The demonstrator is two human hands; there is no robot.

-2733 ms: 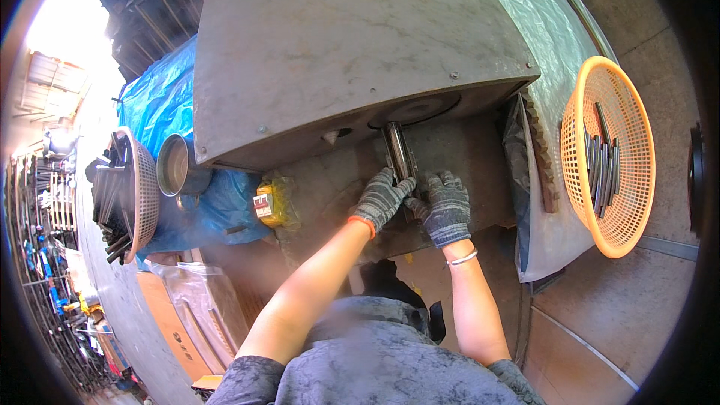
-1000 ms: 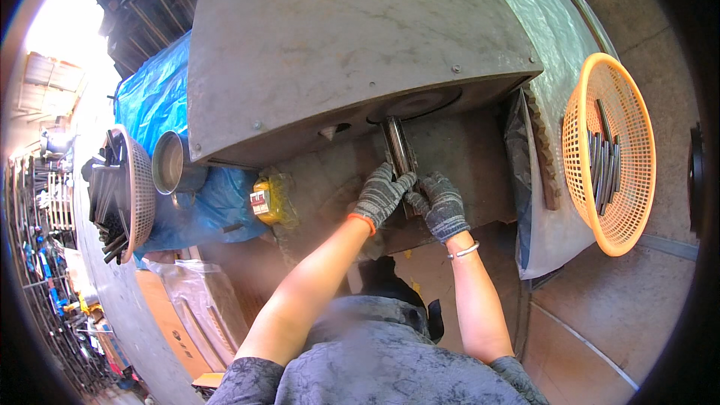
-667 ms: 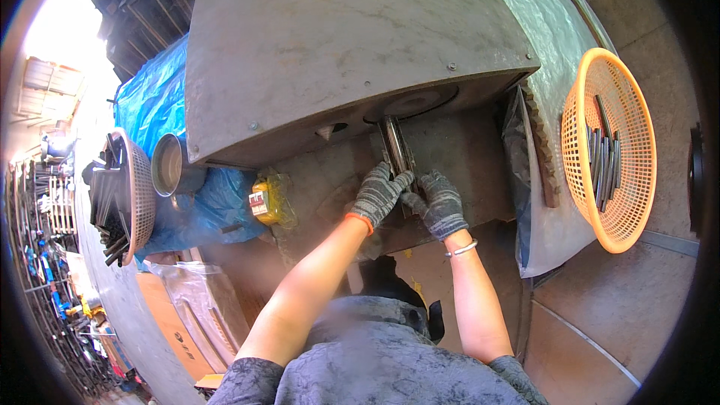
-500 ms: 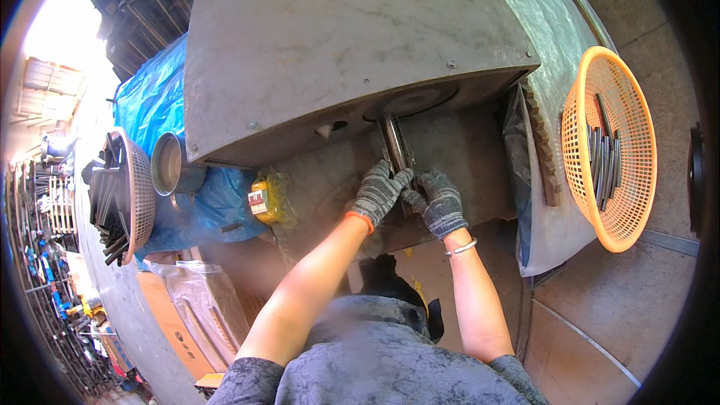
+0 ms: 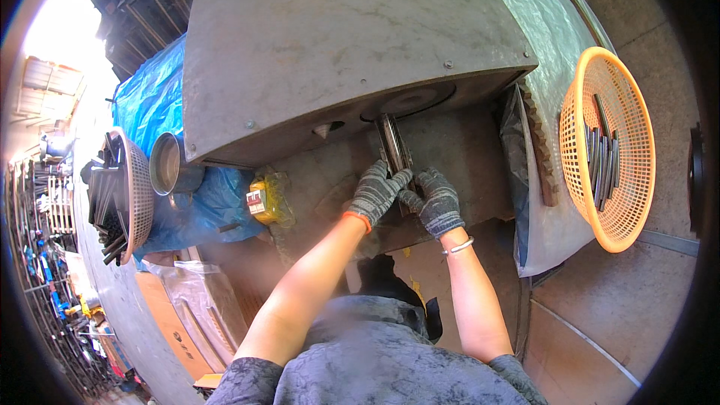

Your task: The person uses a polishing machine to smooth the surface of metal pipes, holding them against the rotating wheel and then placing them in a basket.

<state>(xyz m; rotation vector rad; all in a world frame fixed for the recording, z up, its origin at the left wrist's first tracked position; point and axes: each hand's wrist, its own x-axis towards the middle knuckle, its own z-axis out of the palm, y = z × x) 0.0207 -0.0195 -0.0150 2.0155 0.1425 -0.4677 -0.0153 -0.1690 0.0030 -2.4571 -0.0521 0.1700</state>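
Observation:
A shiny metal cylinder (image 5: 391, 139) juts toward me from the underside of a large grey metal housing (image 5: 330, 45). At its near end my left hand (image 5: 379, 189), in a grey striped knit glove with an orange cuff, has its fingers closed. My right hand (image 5: 436, 202), gloved alike, is bent in close beside it, thumb toward the left hand. Both hands touch or nearly touch the cylinder's end. Whatever lies between the fingers is hidden by the gloves. Behind the cylinder a round dark disc (image 5: 412, 100) sits in the housing.
On the right stands an orange plastic basket (image 5: 645, 157) with several dark short tubes (image 5: 602, 161). A paler basket (image 5: 141, 195) heaped with black tubes is at the left, near a metal pot (image 5: 166, 169). A yellow switch box (image 5: 271, 199) sits left of my hands.
Both hands stay at the cylinder's end with almost the same grip. The whole view has shifted very slightly.

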